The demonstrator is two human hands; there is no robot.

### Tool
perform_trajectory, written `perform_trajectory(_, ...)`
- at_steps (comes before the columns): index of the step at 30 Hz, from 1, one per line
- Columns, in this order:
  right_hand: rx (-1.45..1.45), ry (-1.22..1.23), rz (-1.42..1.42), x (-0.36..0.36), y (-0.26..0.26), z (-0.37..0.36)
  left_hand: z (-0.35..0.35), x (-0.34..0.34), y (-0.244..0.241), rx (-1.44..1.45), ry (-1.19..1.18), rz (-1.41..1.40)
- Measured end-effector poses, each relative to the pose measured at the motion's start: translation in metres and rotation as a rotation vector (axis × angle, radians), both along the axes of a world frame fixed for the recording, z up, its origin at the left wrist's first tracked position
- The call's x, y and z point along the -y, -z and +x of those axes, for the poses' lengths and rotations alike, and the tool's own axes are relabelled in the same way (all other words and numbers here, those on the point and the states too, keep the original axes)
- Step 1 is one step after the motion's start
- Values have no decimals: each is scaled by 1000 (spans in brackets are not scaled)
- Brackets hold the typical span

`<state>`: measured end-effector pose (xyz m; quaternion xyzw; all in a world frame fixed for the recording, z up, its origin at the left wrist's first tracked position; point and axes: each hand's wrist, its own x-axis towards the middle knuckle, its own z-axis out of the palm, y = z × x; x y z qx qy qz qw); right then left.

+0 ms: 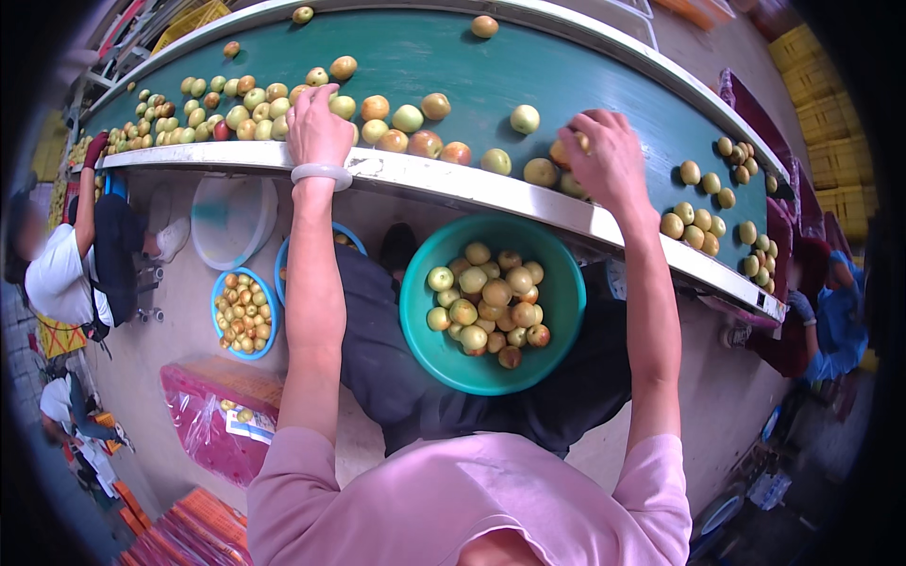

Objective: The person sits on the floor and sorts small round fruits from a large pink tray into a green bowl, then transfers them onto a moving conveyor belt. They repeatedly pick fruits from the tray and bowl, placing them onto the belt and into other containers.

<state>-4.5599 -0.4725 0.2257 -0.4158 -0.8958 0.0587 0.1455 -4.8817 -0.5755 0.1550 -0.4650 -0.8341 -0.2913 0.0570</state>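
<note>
Round yellow-green and reddish fruits [407, 118], which look like jujubes, lie on a green conveyor belt [396, 49]. At the belt's near edge, my left hand [318, 124] reaches palm down over a dense cluster of them; its palm is hidden. A pale bangle [321, 175] circles that wrist. Farther right, my right hand [605, 156] bends over a reddish fruit [561, 154], partly covering it. Whether either hand grips a fruit is hidden. A green plastic basin [425, 354] holding many similar fruits [497, 292] sits between my legs, below the belt.
A white metal rail [453, 180] borders the belt's near side. On the floor to the left are a blue-rimmed basin of fruit [243, 311], a white tub [233, 219] and a plastic-wrapped red package [212, 424]. Other people sit at left [64, 276] and right [839, 318].
</note>
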Motion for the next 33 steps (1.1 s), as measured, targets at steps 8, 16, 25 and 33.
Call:
perform_trajectory(8, -264, -191, -391, 25, 9, -61, -49, 9, -5, 277, 1, -171)
perform_trajectory(16, 154, -137, -631, 23, 15, -132, -71, 7, 4, 633, 196, -115)
perform_trajectory(25, -650, -154, -1101, 38, 4, -107, -53, 6, -3, 646, 686, -273)
perform_trajectory(33, -672, 89, -1203, 22, 4, -131, -68, 8, -10, 1055, 693, -177)
